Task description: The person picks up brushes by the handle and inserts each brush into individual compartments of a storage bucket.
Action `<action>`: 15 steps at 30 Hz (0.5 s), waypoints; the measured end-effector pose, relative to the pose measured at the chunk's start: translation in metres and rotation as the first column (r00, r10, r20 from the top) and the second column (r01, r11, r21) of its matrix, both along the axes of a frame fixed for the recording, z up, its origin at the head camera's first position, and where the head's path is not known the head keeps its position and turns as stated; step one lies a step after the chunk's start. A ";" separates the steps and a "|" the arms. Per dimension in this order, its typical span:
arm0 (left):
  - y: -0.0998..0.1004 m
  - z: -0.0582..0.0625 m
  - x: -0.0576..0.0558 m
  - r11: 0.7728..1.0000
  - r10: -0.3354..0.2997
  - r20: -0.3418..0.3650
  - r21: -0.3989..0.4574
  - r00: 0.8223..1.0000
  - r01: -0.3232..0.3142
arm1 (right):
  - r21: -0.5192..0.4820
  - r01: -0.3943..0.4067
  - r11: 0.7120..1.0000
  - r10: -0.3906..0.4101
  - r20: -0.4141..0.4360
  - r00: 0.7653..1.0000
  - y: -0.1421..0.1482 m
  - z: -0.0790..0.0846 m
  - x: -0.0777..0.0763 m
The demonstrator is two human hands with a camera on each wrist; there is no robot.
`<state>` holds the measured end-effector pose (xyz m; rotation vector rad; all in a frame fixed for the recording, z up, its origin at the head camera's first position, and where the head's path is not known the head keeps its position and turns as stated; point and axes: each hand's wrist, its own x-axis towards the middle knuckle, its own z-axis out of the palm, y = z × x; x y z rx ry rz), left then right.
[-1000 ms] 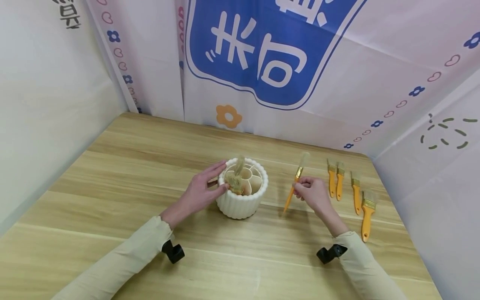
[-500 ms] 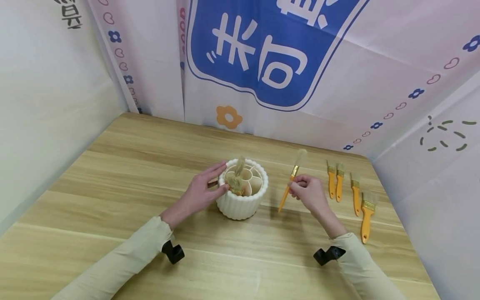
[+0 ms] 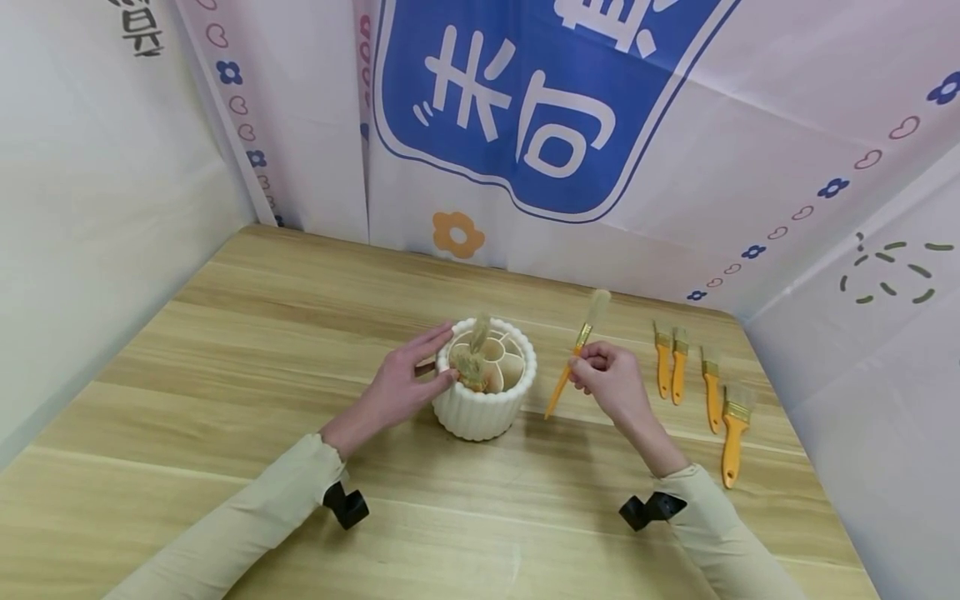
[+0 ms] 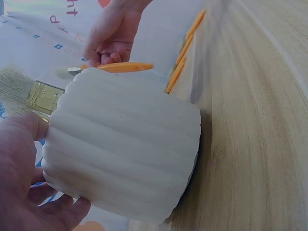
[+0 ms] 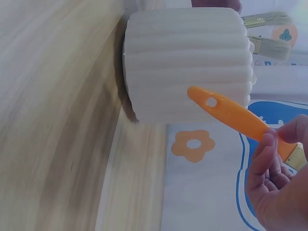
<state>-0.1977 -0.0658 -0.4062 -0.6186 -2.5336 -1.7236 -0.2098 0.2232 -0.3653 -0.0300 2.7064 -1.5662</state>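
A white ribbed brush holder with a divided insert stands upright on the table. My left hand holds its left side, thumb at the front of the rim and fingers at the back. Two brushes stand in the holder's left compartments: one with wide bristles, the other with bristles behind it. To the right of the holder, my right hand pinches a paintbrush by its orange handle. Its bristles point up and away, and the handle's holed end slants down toward the holder.
Several orange-handled brushes lie on the right of the wooden table, the widest paintbrush closest to me. A printed white backdrop rises behind the table, with pale walls on both sides.
My right hand has moved left with the paintbrush, bringing it closer to the holder. My left hand and the holder have stayed in place.
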 end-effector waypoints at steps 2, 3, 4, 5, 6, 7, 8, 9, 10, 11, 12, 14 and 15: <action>0.000 0.000 0.000 1.000 0.000 0.000 0.003 1.000 0.000 | -0.007 0.002 1.000 -0.002 -0.010 1.000 -0.002 0.002 0.000; 0.000 0.000 0.000 1.000 0.000 -0.001 0.003 1.000 0.000 | -0.009 0.001 1.000 -0.001 -0.016 1.000 -0.003 0.002 0.001; 0.000 0.000 0.000 1.000 0.001 -0.002 0.002 1.000 -0.001 | -0.013 0.001 1.000 -0.001 -0.022 1.000 -0.004 0.003 0.001; 0.000 0.000 0.000 1.000 0.002 -0.004 0.000 1.000 -0.002 | -0.017 -0.001 1.000 0.000 -0.028 1.000 -0.005 0.004 0.001; 0.000 0.000 0.000 1.000 0.003 -0.002 0.000 1.000 -0.003 | -0.018 -0.002 1.000 0.001 -0.035 0.999 -0.006 0.005 0.001; 0.000 -0.001 0.000 1.000 0.003 0.000 0.001 1.000 -0.003 | -0.022 -0.003 1.000 0.002 -0.044 0.999 -0.007 0.006 0.001; 0.000 -0.001 0.000 1.000 0.004 -0.003 -0.002 1.000 -0.004 | -0.029 -0.006 1.000 0.005 -0.054 0.999 -0.008 0.007 0.001; 0.000 -0.001 0.000 1.000 0.004 -0.005 -0.006 1.000 -0.004 | -0.036 -0.009 0.999 0.007 -0.064 0.998 -0.009 0.008 0.001; 0.000 -0.001 0.000 1.000 0.005 -0.004 -0.007 1.000 -0.005 | -0.041 -0.010 0.999 0.007 -0.075 0.997 -0.009 0.009 0.001; 0.000 -0.001 0.000 1.000 0.005 -0.006 -0.011 1.000 -0.005 | -0.045 -0.012 0.999 0.008 -0.085 0.996 -0.010 0.011 0.001; 0.000 -0.001 0.000 1.000 0.005 -0.006 -0.011 1.000 -0.005 | -0.050 -0.014 0.999 0.009 -0.096 0.995 -0.011 0.012 0.001; 0.000 -0.001 0.000 1.000 0.003 -0.006 -0.018 1.000 -0.003 | -0.062 -0.019 0.998 0.012 -0.115 0.993 -0.013 0.015 0.002; 0.000 -0.001 0.000 1.000 0.001 -0.004 -0.018 1.000 -0.001 | -0.068 -0.022 0.997 0.013 -0.124 0.992 -0.014 0.016 0.002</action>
